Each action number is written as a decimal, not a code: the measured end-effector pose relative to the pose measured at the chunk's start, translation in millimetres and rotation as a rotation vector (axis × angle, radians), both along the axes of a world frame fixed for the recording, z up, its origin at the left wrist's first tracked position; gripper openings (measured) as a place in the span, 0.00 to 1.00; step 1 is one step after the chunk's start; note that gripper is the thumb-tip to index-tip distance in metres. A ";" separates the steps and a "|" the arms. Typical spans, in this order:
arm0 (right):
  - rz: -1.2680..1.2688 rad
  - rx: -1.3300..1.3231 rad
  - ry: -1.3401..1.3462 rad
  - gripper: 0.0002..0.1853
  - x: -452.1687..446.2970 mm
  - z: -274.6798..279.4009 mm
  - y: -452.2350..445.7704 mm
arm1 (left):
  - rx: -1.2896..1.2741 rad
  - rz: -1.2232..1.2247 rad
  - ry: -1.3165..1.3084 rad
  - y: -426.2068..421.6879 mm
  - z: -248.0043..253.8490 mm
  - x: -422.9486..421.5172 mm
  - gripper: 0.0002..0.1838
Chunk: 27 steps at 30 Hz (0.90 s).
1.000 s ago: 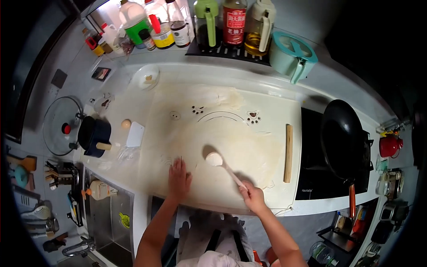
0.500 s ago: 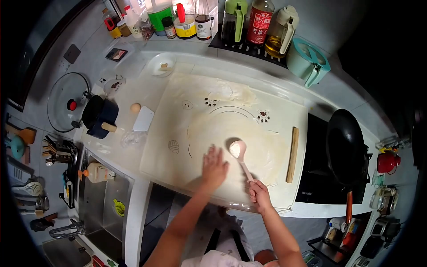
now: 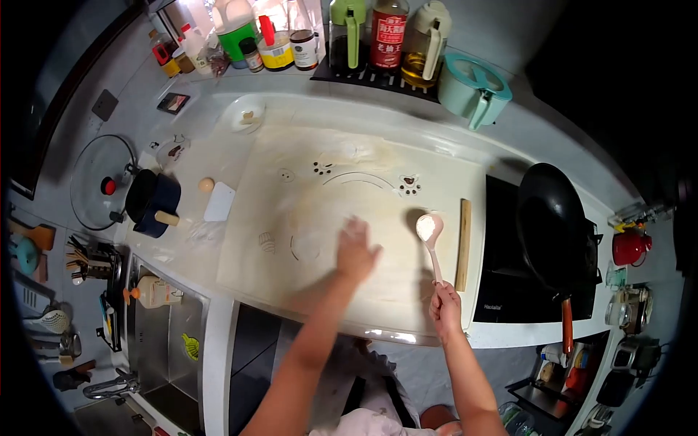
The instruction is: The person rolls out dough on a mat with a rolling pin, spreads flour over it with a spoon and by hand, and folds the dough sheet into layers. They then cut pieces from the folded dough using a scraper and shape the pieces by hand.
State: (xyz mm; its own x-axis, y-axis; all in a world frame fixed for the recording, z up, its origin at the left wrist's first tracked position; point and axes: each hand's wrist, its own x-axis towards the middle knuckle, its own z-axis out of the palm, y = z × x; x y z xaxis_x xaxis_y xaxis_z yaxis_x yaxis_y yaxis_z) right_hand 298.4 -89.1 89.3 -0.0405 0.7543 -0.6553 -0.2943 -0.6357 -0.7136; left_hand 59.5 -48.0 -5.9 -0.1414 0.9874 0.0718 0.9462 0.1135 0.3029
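Observation:
My right hand [image 3: 445, 311] is closed around the handle of a pink ladle [image 3: 434, 243]. White flour [image 3: 425, 228] lies in the ladle's bowl, which is held over the right part of a cream mat [image 3: 251, 291]. Left of it, my left hand [image 3: 356, 254] is over the middle of the mat, palm down, with its fingers stretched out and thumb apart; motion blurs the fingertips. A pale, powdery layer [image 3: 356, 149] covers much of the mat's far side. Near the mat's right edge lies a wooden rolling pin [image 3: 464, 243].
A black wok [image 3: 550, 225] sits on the cooktop at right. To the left are a dark blue pot [image 3: 154, 203], an egg [image 3: 206, 184], a white scraper [image 3: 219, 203] and the sink [image 3: 193, 320]. A white bowl [image 3: 244, 115] and several bottles line the back.
The ladle and my right hand have moved right, away from the mat's middle. My left hand has slid right and slightly farther from me. The whole view has shifted a little.

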 end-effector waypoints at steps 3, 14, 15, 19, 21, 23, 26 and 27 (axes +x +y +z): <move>-0.035 0.011 -0.005 0.07 8.0 -8.7 4.4 | 0.032 -0.495 -0.030 -46.9 12.1 66.7 0.35; -0.095 0.017 -0.058 0.06 39.4 -10.6 -10.6 | 0.247 0.124 0.082 77.8 -39.6 -61.4 0.35; -0.088 0.014 -0.081 0.06 40.5 -9.7 -11.5 | 0.231 0.122 0.087 96.6 -41.1 -36.1 0.36; -0.157 0.065 -0.065 0.06 36.5 -2.7 -10.6 | 0.067 -0.392 0.023 87.1 -5.0 92.0 0.33; -0.157 0.100 -0.047 0.06 34.1 -2.5 -10.7 | -0.063 -0.688 0.040 41.1 3.6 115.1 0.30; -0.138 0.111 -0.046 0.06 24.6 -3.0 -5.9 | 0.080 -0.802 -0.074 -14.8 11.7 97.5 0.28; -0.061 0.110 -0.036 0.09 -4.0 -3.6 2.9 | 0.120 -0.715 -0.056 -60.5 20.9 24.6 0.30; -0.034 0.101 -0.006 0.10 -17.8 -5.7 5.7 | 0.097 -0.634 0.028 -68.7 22.6 -5.9 0.30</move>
State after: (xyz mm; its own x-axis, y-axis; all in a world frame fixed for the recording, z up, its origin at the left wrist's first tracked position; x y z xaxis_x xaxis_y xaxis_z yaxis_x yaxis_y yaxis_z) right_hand 280.6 -83.4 83.6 -0.0099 0.8176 -0.5757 -0.3106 -0.5497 -0.7755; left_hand 53.6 -116.7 16.7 0.4707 0.8677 0.1598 0.8286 -0.4970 0.2576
